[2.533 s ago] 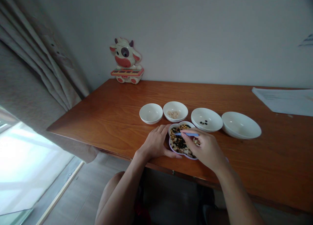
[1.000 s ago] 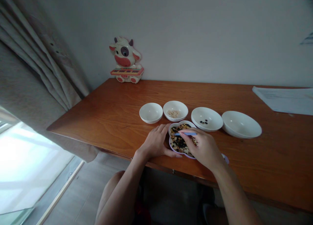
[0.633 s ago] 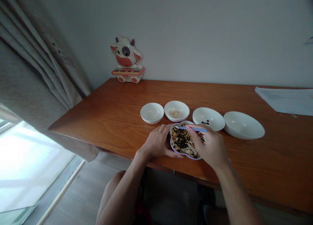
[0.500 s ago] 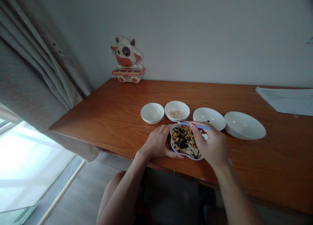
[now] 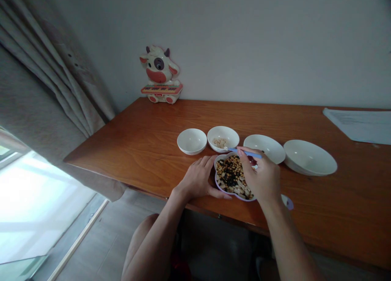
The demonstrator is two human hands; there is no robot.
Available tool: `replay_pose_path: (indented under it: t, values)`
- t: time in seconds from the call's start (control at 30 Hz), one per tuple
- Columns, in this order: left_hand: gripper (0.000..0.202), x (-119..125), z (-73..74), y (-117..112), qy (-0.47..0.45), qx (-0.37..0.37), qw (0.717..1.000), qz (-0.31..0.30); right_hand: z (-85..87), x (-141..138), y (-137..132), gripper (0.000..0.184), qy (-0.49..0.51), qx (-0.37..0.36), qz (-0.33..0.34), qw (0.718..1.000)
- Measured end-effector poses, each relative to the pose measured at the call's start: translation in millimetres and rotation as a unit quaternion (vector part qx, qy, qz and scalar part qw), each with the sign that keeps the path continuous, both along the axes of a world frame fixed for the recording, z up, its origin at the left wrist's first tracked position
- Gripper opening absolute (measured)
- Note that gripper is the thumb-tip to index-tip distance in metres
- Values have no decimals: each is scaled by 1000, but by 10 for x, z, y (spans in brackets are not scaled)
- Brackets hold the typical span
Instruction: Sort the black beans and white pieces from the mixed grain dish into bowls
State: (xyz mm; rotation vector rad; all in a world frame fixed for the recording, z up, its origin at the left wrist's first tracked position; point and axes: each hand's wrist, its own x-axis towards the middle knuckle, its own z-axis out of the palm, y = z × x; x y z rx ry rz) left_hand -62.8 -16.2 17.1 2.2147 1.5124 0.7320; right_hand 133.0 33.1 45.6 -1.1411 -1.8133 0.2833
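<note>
A scalloped dish [image 5: 217, 185] with a lilac rim stands near the table's front edge, filled with mixed seeds and grains [image 5: 232, 171], dark, golden and pale. My left hand [image 5: 198, 177] curves around its left side, thumb along the front rim. Over the dish's right part, my right hand [image 5: 262, 175] pinches slim blue tweezers [image 5: 249, 152]. A small pale piece [image 5: 226, 148] shows at their tip, close to the near rim of a white bowl [image 5: 222, 134] with pale seeds [image 5: 220, 142] inside. Part of the dish is hidden under my right hand.
Other white bowls stand in the row: a small one [image 5: 192, 140] at left, and two wider ones [image 5: 271, 144] [image 5: 310, 156] at right. A cow toy keyboard [image 5: 160, 75] and paper sheets [image 5: 363, 124] lie further back. A white-and-purple object [image 5: 287, 201] is partly behind my right wrist.
My right hand has shifted the tweezers slightly up, bringing their tip nearer the bowl of pale seeds. My left hand keeps its place on the dish. The view has turned slightly.
</note>
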Motion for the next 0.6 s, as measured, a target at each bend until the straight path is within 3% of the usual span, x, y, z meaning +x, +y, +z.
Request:
replay_pose_path:
  t: [0.37, 0.6]
  values:
    - [115, 6, 10, 4, 2, 4, 1000, 3, -27, 167, -11, 27, 0, 18, -23, 1000]
    - [108, -2, -17, 9, 8, 6, 1000, 3, 19, 270, -49, 26, 26, -9, 1, 1000]
